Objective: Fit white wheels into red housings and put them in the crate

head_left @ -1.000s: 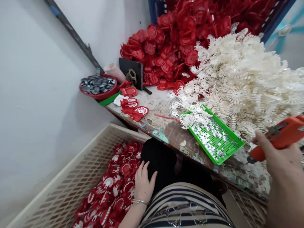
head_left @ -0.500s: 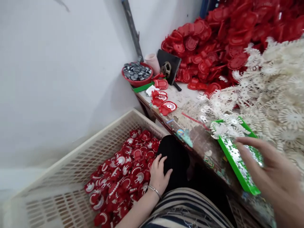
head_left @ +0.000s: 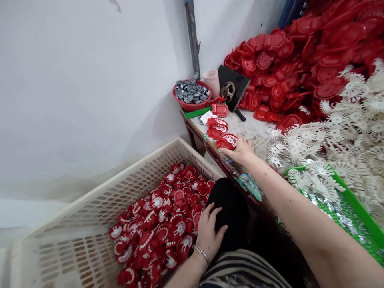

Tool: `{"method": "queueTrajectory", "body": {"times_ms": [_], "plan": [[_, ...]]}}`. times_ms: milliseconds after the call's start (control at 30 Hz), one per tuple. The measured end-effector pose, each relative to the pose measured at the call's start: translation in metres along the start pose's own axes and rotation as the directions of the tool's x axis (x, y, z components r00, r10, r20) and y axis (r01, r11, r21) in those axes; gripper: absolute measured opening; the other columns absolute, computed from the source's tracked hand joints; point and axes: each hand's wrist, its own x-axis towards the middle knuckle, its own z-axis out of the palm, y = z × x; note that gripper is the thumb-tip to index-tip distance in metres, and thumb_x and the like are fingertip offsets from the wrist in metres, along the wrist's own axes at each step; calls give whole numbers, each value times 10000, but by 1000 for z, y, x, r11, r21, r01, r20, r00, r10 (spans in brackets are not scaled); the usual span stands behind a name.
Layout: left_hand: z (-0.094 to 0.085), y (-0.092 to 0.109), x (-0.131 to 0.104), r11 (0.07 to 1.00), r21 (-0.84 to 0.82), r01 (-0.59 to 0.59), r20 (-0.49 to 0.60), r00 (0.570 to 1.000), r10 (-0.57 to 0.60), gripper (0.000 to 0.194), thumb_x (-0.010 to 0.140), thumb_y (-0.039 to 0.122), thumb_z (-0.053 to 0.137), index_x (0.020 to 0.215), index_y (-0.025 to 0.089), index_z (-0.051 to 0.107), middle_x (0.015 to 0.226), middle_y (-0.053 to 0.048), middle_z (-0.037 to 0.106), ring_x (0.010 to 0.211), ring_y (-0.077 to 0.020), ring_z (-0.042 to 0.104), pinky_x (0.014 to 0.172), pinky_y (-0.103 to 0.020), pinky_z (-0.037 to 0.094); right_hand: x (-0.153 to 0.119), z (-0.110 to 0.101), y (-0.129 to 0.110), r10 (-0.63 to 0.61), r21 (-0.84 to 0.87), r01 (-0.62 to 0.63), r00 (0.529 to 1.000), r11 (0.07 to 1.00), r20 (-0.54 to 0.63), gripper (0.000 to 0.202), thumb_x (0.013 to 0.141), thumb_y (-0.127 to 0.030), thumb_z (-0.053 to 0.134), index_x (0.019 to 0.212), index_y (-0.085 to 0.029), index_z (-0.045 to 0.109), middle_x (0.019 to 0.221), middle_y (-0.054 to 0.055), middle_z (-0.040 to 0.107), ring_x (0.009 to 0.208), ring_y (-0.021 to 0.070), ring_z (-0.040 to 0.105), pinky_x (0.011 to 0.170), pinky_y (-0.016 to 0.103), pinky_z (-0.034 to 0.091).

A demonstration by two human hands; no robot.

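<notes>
My right hand [head_left: 240, 149] reaches over the table's left edge, its thumb and fingers around a red piece with a white fan-shaped insert [head_left: 228, 141]. Just behind it lies another red piece with a white insert [head_left: 217, 127], and a plain red piece [head_left: 220, 110] is farther back. My left hand [head_left: 210, 230], with a bracelet at the wrist, rests on my dark-clothed knee, fingers spread and holding nothing.
A pale crate [head_left: 99, 196] holds red and white pieces [head_left: 162, 224] at my left. A red bowl [head_left: 192, 107] of metal discs, a pink cup [head_left: 211, 83], red parts [head_left: 327, 52], white fans [head_left: 339, 120] and a green tray [head_left: 360, 208] are on the table.
My right hand has moved left from the green tray to the red piece at the table edge. The view has shifted, while my left hand stays on the knee.
</notes>
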Motion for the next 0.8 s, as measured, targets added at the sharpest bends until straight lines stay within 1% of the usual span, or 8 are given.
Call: {"method": "queueTrajectory", "body": {"times_ms": [200,300,367,467,567,667,733,800], "plan": [[2,-4,0,1000,-19,-11,-11,1000,11,420,763,206,615,1183,220,590,1320,-139,519,1241,-317,497,1036,-585,394,7,1,5,17,-68,-16,1000,998,12,768,748,-572,648,1336,-129,431,1267,179,546,1218,359,440,991,469,363],[2,-3,1,999,-42,8,-18,1000,-9,422,743,218,633,1164,222,605,1312,-129,527,1233,-319,501,1036,-581,395,-4,-8,13,9,-63,-9,1000,998,3,752,736,-565,656,1300,-109,459,1210,190,576,1175,362,477,966,459,390],[-1,-1,5,996,-82,46,-30,998,-49,397,723,255,657,1117,215,633,1288,-129,547,1216,-326,515,1043,-580,387,-21,-15,20,-12,-48,12,1000,999,4,745,725,-578,658,1273,-106,482,1183,182,595,1135,348,512,958,441,406],[-12,12,16,956,-258,136,-31,988,-148,349,764,378,640,1067,205,651,1234,-124,598,1199,-310,539,1066,-545,378,-65,-24,32,-117,12,117,993,993,-11,802,692,-568,681,1308,-104,459,1231,178,584,1151,330,520,996,428,394],[-27,35,28,805,-550,223,54,971,-232,455,880,476,499,1234,198,567,1293,-119,599,1228,-265,538,1068,-463,402,-126,-26,48,-326,135,332,943,934,-62,856,675,-517,687,1367,-104,399,1289,206,551,1176,349,514,1005,491,381],[-36,66,36,657,-713,245,175,970,-172,585,882,564,451,1316,179,524,1326,-125,595,1225,-273,547,1043,-421,429,-186,-17,63,-419,174,426,905,888,-76,832,683,-454,664,1389,-125,371,1290,198,553,1149,341,532,967,504,415],[-36,86,35,586,-723,365,348,926,-147,616,837,567,531,1295,155,552,1257,-130,646,1151,-287,599,997,-414,468,-218,-8,71,-427,164,434,901,886,-78,821,677,-414,658,1382,-101,377,1291,209,552,1140,342,536,955,504,435],[-33,103,30,525,-677,516,511,843,-169,585,758,505,667,1207,133,614,1125,-125,710,1029,-284,660,926,-396,510,-241,0,78,-404,147,411,912,900,-76,808,671,-392,667,1365,-77,399,1317,222,532,1145,346,536,960,505,447]]}}
